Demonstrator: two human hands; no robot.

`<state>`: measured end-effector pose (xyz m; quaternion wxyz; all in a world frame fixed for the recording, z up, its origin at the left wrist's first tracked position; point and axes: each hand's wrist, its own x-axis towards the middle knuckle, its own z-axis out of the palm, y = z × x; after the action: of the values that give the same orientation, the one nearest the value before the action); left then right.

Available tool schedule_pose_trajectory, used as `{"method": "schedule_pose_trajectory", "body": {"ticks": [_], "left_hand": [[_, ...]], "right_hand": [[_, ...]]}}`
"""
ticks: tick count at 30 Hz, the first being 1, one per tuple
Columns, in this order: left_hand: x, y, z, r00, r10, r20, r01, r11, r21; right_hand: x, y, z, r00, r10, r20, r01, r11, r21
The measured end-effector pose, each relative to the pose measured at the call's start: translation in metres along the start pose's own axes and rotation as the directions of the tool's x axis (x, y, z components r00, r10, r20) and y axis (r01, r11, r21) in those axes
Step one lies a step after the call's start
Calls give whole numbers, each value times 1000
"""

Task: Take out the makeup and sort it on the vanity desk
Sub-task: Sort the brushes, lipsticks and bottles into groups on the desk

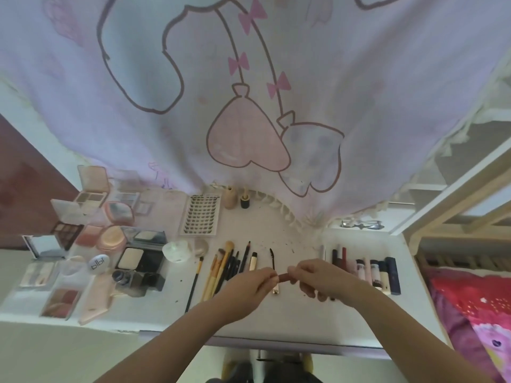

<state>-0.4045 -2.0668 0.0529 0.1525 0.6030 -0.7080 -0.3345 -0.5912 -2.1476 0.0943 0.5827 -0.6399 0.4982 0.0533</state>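
I am pinching a small reddish-brown lipstick tube between my left hand and right hand, just above the desk; I am judging it belongs next in the lip-product row at right

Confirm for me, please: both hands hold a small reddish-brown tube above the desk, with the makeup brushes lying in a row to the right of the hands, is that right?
Not quite. In the head view the left hand and right hand do hold the reddish-brown tube above the desk, but the makeup brushes lie to the left of the hands. What sits to the right is a row of tubes and lipsticks.
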Motion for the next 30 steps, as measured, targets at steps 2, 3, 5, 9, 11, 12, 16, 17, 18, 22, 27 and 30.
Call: {"method": "schedule_pose_trajectory", "body": {"ticks": [2,3,5,9,11,12,16,17,18,22,27,30], "left_hand": [[-3,-4,-3,1000,15,1,-15,1000,24],[-4,-6,-5,1000,19,1,-19,999,33],[-5,-9,-8,1000,16,-2,-16,999,38],[-7,-9,-13,1000,23,-4,-23,999,47],[-6,-7,-14,999,32,-7,-31,998,53],[-6,-7,-15,999,32,-6,-31,998,58],[-5,-5,-15,1000,22,-5,-21,998,55],[-4,-4,-14,1000,22,-8,-22,998,55],[-4,-3,-14,1000,23,-10,-22,998,60],[-1,-2,-13,1000,14,-15,-13,997,76],[8,3,-15,999,32,-29,-29,995,93],[11,3,-17,999,22,-46,-16,994,112]], "right_hand": [[0,-2,5,999,22,-23,-22,999,24],[0,-2,7,1000,-1,-29,2,1000,30],[0,-2,9,998,-49,-29,50,997,63],[-4,-8,11,1000,13,-18,-10,991,137],[-3,-9,10,999,-16,-33,19,997,81],[-3,-9,9,999,-33,-37,36,996,79],[-4,-10,6,999,9,-39,-4,991,130],[-4,-10,6,999,8,-45,-3,994,109],[-4,-9,5,999,-9,-50,13,997,78],[-2,-7,-1,998,-23,-55,27,997,72],[3,-7,-7,997,14,-72,-7,995,95],[3,-9,-13,999,22,-37,-16,986,166]]}}
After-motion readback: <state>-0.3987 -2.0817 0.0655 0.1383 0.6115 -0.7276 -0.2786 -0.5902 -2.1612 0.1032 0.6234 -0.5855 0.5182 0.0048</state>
